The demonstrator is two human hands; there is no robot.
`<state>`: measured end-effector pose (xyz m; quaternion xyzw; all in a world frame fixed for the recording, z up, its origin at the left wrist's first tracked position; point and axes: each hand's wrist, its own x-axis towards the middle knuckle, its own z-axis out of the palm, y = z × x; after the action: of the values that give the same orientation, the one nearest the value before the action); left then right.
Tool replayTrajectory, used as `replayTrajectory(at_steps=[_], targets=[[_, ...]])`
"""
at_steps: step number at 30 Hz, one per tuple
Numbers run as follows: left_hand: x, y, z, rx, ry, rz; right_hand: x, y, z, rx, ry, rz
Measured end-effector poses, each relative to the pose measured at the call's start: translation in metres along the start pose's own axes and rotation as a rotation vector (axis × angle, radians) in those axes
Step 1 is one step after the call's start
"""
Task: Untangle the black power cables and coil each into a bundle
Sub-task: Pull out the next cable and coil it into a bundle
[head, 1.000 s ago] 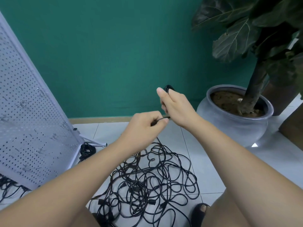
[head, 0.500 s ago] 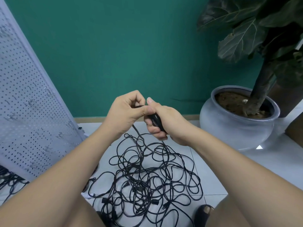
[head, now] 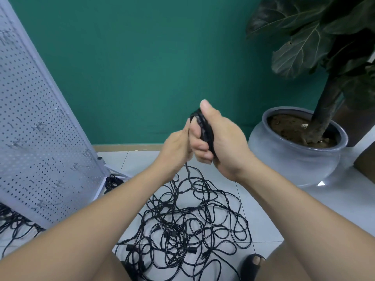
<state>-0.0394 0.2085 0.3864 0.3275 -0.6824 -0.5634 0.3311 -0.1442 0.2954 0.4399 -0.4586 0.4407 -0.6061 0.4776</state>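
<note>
A tangle of black power cables lies on the white tiled floor between my knees. My right hand grips a small black coil of cable, held upright at chest height with the thumb up. My left hand sits just left of it, fingers curled round the strand that runs from the coil down into the tangle. The left fingertips are hidden behind the right hand.
A white pegboard panel leans at the left, with a coiled black bundle at its foot and more cables behind it. A grey pot with a plant stands at the right. My sandalled foot is at the bottom.
Both hands rose and shifted right from half a second ago. The coil turned upright in my right hand, and my left hand slid to the strand below it.
</note>
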Motion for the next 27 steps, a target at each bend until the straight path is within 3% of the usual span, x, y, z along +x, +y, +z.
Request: replayTrajectory(at_steps=[5,11,19,23,27], targets=[[-0.015,-0.005,0.031,0.028,-0.142,-0.023,0.005,-0.01,-0.004,-0.047,0.233,-0.142],[-0.028,-0.007,0.045,0.434,-0.263,0.077,0.022,0.001,-0.021,-0.512,0.395,-0.287],[-0.02,0.008,0.008,0.567,-0.16,0.223,0.042,0.024,-0.046,-0.855,0.289,-0.097],[-0.016,0.018,-0.017,0.42,-0.073,0.232,0.04,0.026,-0.045,-0.905,0.141,-0.036],[-0.012,0.029,-0.041,0.227,-0.012,0.266,0.031,0.026,-0.031,-0.804,-0.022,0.066]])
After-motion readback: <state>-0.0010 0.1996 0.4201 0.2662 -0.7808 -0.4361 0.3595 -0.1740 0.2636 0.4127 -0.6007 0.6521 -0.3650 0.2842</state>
